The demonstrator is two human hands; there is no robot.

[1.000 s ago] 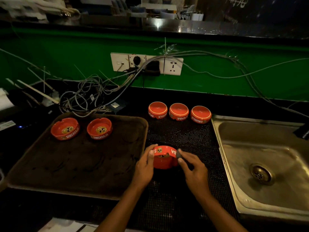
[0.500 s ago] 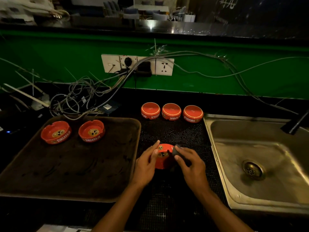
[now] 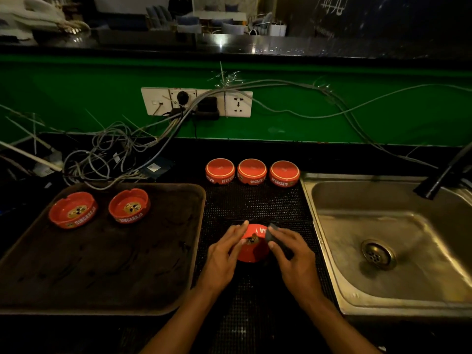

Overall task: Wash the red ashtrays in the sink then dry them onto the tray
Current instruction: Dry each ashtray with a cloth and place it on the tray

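A red ashtray (image 3: 252,247) is tilted on the black mat (image 3: 255,205), its hollow facing me. My left hand (image 3: 224,254) holds its left rim, thumb at the inside. My right hand (image 3: 291,256) pinches a small dark cloth (image 3: 270,232) against the ashtray's right rim. Two red ashtrays (image 3: 72,209) (image 3: 129,205) stand upright at the far left of the dark tray (image 3: 107,277). Three more ashtrays (image 3: 220,171) (image 3: 252,171) (image 3: 284,173) lie upside down in a row at the back of the mat.
A steel sink (image 3: 388,241) with a drain (image 3: 377,254) lies to the right, a dark tap (image 3: 444,172) over its far corner. A tangle of cables (image 3: 107,154) lies behind the tray, below wall sockets (image 3: 196,102) on the green wall.
The ashtray has turned in my hands, showing more of its hollow. My left fingers have spread over its left rim; my right hand keeps the cloth at the right rim.
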